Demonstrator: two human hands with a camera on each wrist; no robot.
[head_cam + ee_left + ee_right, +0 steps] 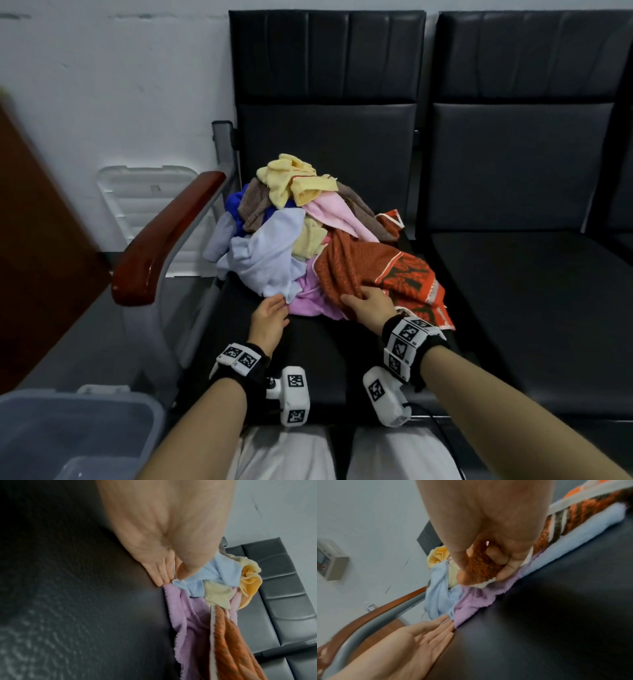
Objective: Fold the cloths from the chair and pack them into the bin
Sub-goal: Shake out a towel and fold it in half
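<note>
- Seat: a black padded chair (329, 144) with a ribbed backrest; its near cushion is bare, dark and finely grained in the left wrist view. A second, like chair (527, 164) stands just beside it on the right.
- Armrest (164, 236): glossy reddish-brown wood on a grey metal frame, at the left edge of the seat.
- Room: a white wall (113, 85) with scuff marks behind the chairs; a white ribbed plastic lid (144, 202) leans against it, behind the armrest. A small box-like device (329, 559) is mounted on the wall, seen from the right wrist.
- Cloths (308, 233): a loose heap on the seat, toward the backrest; yellow on top, pale blue at left, lilac at the front edge, a patterned orange cloth (376, 270) at right.
- Bin (68, 435): translucent grey, on the floor at lower left, well apart from the heap.
- Left hand (269, 320): fingers straight and together, tips touching the front edge of the pale blue and lilac cloths.
- Right hand (368, 303): fingers and thumb curled round a fold of the orange cloth.
</note>
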